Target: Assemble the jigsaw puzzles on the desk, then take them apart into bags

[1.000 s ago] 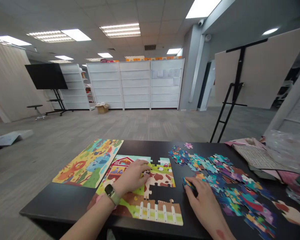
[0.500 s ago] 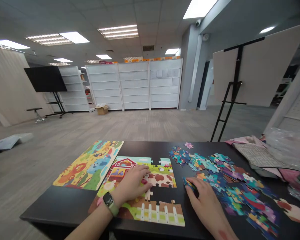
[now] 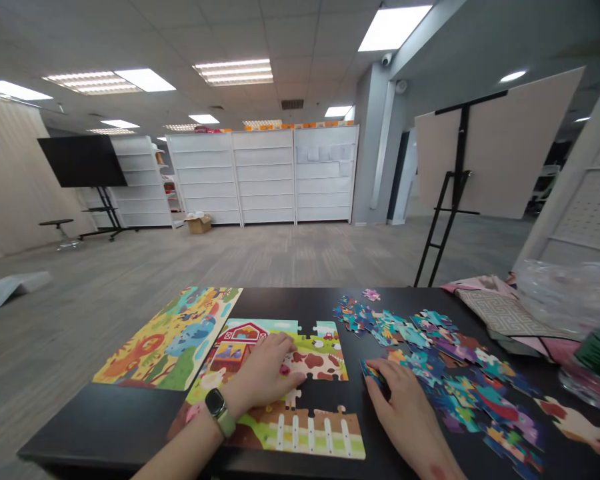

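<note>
My left hand lies over a partly assembled farm jigsaw puzzle, its fingers stretched out on the barn and cow picture and its thumb apart. It covers part of the middle of the puzzle. Dark gaps show at the puzzle's top edge and between the cow and the white fence. To the right, my right hand is curled with thumb and fingertips around a small dark blue puzzle piece at the table surface. The hand partly hides this piece. Beside it spreads a heap of loose blue and purple puzzle pieces.
A jungle animal picture sheet lies left of the farm puzzle on the black table. At the right are a cow-patterned piece, a pink-edged cloth bag and clear plastic packaging. An easel stands beyond.
The view has shifted slightly, so the scene sits a little lower and further left. Both hands keep nearly the same places over the farm puzzle and the blue piece.
</note>
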A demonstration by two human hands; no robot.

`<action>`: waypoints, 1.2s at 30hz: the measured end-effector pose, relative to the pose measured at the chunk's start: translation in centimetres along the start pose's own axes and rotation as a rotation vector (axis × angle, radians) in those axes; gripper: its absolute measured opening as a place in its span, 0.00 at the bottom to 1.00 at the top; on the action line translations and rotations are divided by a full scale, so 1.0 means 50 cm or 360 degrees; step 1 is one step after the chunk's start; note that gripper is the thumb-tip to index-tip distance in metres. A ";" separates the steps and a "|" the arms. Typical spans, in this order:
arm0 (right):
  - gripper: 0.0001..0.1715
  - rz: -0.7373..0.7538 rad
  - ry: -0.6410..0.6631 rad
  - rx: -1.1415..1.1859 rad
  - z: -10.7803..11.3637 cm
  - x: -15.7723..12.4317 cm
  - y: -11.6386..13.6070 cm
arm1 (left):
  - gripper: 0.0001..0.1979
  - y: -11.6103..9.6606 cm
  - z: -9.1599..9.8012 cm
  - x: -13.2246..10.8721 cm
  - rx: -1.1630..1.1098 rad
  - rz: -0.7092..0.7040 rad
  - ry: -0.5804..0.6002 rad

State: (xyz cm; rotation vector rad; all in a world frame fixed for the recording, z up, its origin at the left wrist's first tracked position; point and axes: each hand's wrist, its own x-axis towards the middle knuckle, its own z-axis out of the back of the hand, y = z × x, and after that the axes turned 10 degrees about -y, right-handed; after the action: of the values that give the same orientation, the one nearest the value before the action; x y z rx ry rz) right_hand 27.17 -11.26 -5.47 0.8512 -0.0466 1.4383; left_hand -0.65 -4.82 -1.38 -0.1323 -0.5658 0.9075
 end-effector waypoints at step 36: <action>0.20 -0.0165 -0.0050 -0.0254 0.082 0.054 -0.029 | 0.22 0.074 -0.066 -0.034 0.0154 -0.0025 -0.0030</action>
State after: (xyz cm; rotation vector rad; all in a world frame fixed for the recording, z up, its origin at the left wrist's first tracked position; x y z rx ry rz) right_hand 30.82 -11.02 -1.88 0.7346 -0.1379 1.3059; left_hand -2.40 -3.42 -6.15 -0.0321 -0.5390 0.9198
